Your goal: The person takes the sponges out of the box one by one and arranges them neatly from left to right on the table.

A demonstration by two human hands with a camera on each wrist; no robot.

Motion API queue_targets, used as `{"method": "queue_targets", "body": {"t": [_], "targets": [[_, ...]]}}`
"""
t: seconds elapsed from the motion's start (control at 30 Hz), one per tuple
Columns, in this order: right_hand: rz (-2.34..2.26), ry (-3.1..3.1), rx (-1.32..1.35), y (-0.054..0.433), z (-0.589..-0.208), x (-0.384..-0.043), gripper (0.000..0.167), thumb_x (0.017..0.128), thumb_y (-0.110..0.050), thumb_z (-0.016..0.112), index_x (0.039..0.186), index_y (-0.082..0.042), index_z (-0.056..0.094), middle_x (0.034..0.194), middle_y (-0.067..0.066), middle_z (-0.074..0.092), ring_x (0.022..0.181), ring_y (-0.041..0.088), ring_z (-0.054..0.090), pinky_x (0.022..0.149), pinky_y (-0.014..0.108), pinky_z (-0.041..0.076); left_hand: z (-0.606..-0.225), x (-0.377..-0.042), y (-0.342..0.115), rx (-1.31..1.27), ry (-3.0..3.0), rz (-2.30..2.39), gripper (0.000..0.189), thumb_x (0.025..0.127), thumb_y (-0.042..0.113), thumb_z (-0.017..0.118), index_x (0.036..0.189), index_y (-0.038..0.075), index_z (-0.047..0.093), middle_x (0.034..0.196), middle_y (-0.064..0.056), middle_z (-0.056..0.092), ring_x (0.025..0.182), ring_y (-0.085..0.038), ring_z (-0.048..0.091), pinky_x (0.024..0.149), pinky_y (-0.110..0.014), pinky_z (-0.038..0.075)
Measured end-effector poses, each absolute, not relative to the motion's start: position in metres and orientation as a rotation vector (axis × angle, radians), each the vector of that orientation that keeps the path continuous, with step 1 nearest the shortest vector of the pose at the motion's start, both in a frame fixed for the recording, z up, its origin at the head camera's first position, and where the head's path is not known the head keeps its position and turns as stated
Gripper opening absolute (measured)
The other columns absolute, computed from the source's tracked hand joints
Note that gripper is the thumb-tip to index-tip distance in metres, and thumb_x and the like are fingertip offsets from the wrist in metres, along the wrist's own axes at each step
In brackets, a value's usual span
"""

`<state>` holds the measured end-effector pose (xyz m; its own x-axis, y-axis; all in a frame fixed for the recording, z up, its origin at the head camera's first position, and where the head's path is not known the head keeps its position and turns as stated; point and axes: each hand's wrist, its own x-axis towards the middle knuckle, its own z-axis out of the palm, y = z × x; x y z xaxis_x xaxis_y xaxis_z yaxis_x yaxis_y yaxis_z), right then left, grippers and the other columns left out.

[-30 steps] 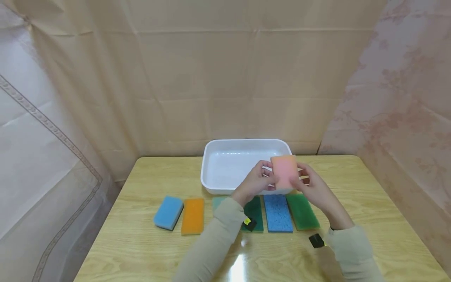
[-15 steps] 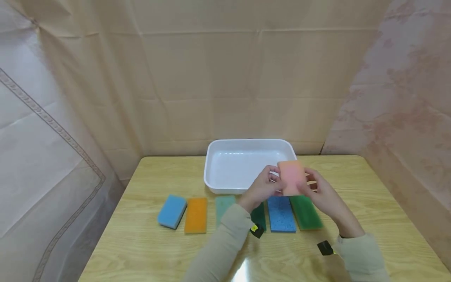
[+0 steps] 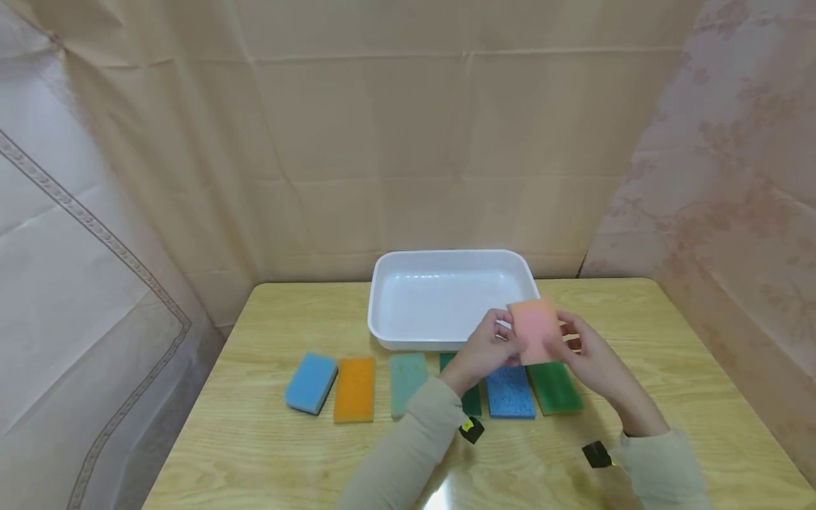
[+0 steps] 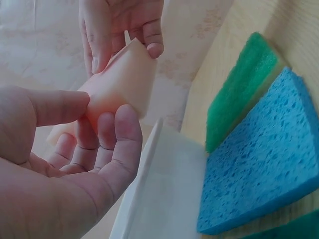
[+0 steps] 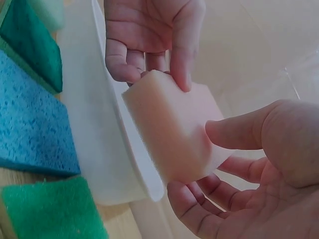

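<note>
A pink-and-peach sponge (image 3: 534, 331) is held up between both hands, above the near right part of the white basin (image 3: 433, 304) and the blue speckled sponge (image 3: 512, 398). My left hand (image 3: 487, 350) pinches its left edge between thumb and fingers. From the right, my right hand (image 3: 589, 360) grips the opposite edge the same way. In the right wrist view the sponge (image 5: 167, 129) is a thick block, thumbs pressing one face and fingers behind. The left wrist view shows its peach side (image 4: 129, 79) tilted.
Several sponges lie in a row before the basin: a light blue one (image 3: 311, 382), an orange one (image 3: 354, 389), a pale green one (image 3: 408, 382), a dark green one (image 3: 472, 402) partly behind the left arm, and a green one (image 3: 557, 388). Curtains hang behind the wooden table (image 3: 280, 460).
Both hands have drawn the pink sponge slightly toward the near right, from over the basin's front edge to partly over the blue speckled sponge. The grip looks the same.
</note>
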<state>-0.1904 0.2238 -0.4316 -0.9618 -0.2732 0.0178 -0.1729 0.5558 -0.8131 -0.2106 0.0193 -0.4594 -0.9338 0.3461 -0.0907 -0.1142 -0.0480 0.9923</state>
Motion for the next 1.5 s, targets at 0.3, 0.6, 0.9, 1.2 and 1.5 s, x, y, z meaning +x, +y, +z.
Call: {"method": "queue_targets", "body": {"t": [0.3, 0.6, 0.9, 1.2, 1.5], "targets": [[-1.358, 2.68, -0.348, 0.235, -0.437, -0.181, 0.066, 0.103, -0.033, 0.053, 0.151, 0.004, 0.027, 0.127, 0.026, 0.048, 0.105, 0.036, 0.053, 0.076, 0.032, 0.053, -0.463, -0.205, 0.033, 0.242, 1.961, 2.021, 0.03, 0.094, 0.005, 0.066, 0.114, 0.018, 0.048, 0.09, -0.002, 0.057, 0.072, -0.015, 0.063, 0.079, -0.048, 0.058], [-1.357, 2.669, -0.292, 0.257, -0.448, -0.171, 0.067, 0.103, -0.033, 0.054, 0.151, 0.004, 0.025, 0.127, 0.025, 0.047, 0.101, 0.033, 0.056, 0.075, 0.033, 0.055, -0.469, -0.195, 0.054, 0.212, 1.923, 2.039, 0.032, 0.093, 0.002, 0.066, 0.117, 0.019, 0.054, 0.094, 0.0, 0.057, 0.073, -0.014, 0.063, 0.077, -0.044, 0.059], [-1.41, 2.66, -0.287, 0.279, -0.462, -0.163, 0.06, 0.104, -0.023, 0.054, 0.149, 0.006, 0.027, 0.122, 0.025, 0.047, 0.095, 0.022, 0.059, 0.072, 0.031, 0.056, -0.479, -0.186, 0.065, 0.237, 1.993, 1.88, 0.052, 0.094, 0.011, 0.066, 0.144, 0.015, 0.05, 0.108, 0.007, 0.059, 0.084, -0.019, 0.067, 0.07, -0.026, 0.056], [-1.374, 2.672, -0.217, 0.299, -0.466, -0.157, 0.062, 0.104, -0.027, 0.053, 0.15, 0.006, 0.028, 0.125, 0.027, 0.049, 0.094, 0.014, 0.062, 0.074, 0.031, 0.056, -0.487, -0.178, 0.08, 0.263, 2.024, 1.779, 0.054, 0.094, 0.019, 0.068, 0.145, 0.018, 0.05, 0.116, 0.01, 0.061, 0.082, -0.015, 0.067, 0.071, -0.024, 0.055], [-1.361, 2.68, -0.143, 0.31, -0.477, -0.153, 0.062, 0.104, -0.028, 0.053, 0.15, 0.008, 0.03, 0.128, 0.031, 0.051, 0.092, 0.003, 0.061, 0.073, 0.024, 0.054, -0.491, -0.171, 0.09, 0.313, 2.058, 1.672, 0.051, 0.096, 0.022, 0.066, 0.145, 0.022, 0.049, 0.122, 0.013, 0.061, 0.085, -0.007, 0.065, 0.072, -0.022, 0.053]]}}
